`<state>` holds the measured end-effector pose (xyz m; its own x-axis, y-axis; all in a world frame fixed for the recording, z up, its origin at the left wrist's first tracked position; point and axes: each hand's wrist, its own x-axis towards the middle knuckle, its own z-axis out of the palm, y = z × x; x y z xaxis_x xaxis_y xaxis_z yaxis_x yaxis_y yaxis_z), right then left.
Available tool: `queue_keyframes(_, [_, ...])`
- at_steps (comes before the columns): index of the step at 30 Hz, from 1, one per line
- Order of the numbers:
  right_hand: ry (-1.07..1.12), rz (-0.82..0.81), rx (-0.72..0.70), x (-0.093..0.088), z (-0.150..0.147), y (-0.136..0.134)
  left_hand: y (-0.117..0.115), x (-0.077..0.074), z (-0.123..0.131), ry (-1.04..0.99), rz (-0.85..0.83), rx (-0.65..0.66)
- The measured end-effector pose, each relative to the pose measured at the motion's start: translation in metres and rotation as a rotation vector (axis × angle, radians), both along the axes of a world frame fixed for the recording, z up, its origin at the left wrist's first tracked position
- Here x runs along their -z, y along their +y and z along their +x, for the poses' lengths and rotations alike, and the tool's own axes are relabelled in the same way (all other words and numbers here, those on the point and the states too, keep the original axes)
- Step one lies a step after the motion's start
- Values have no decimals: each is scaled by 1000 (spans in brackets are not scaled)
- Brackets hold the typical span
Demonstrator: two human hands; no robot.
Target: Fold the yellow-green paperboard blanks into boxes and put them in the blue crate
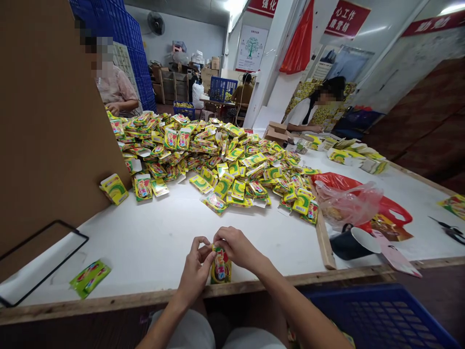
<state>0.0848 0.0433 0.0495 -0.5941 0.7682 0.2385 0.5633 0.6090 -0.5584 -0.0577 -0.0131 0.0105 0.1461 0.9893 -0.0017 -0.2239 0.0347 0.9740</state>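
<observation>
Near the table's front edge, my left hand [198,266] and my right hand [234,245] pinch the top end of a small yellow-green printed carton [221,269]. The carton stands upright with its printed face toward me. My left thumb and fingers close on its upper left side, while my right fingers bend over its top right corner. Whether the top flap is folded in is hidden by the fingers. Beyond my hands lies a large heap of similar small cartons [238,189], some with white end flaps sticking out.
A green packet [90,278] lies at front left beside a black metal frame [54,223] and a tall cardboard sheet [54,121]. Right of a wooden strip [325,242] are a dark cup [356,244], plastic bags [348,203] and scissors [448,228]. A blue basket [385,295] sits below. Other people work behind.
</observation>
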Motion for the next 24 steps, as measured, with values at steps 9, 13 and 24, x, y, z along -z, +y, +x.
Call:
queue_keyframes(9, [175,-131,-42,-3,5,-10,0,2,-1,-2,7,-30])
queue_keyframes(13, [438,-265,182,17,16,-30,2,4,-2,107,13,-46])
queue_keyframes(24, [752,-308,575,36,19,-66,5,-1,-6,299,159,42])
